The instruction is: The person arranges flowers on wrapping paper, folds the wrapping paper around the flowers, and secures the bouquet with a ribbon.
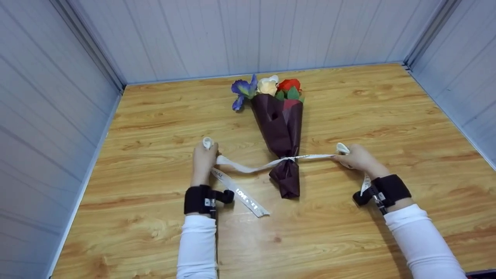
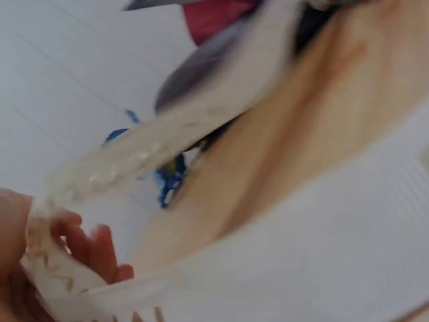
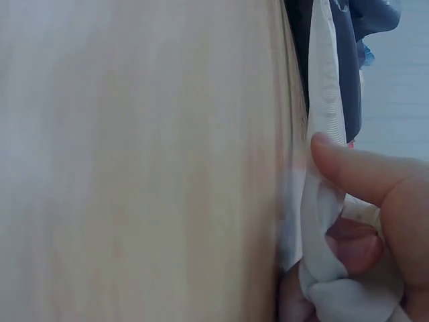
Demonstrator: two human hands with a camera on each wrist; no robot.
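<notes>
A bouquet in dark maroon wrapping paper (image 1: 277, 128) lies on the wooden table, its blooms toward the back wall. A white printed ribbon (image 1: 248, 169) crosses the narrow neck of the wrapping and runs out to both sides. On the left, my left hand (image 1: 204, 161) grips one part of it; a loop stands above the fingers, and a lettered tail (image 1: 242, 195) hangs down toward the table. My right hand (image 1: 358, 158) pinches the other side between thumb and fingers, with a loop over the hand and a short tail below. The right stretch looks taut, the left one sags.
The flowers are a purple-blue iris (image 1: 243, 91), a cream rose (image 1: 267, 86) and a red bloom (image 1: 289, 84) with green leaves. Pale panelled walls (image 1: 248, 38) enclose the table (image 1: 155, 240) at the back and sides. Each wrist wears a black strap with a camera.
</notes>
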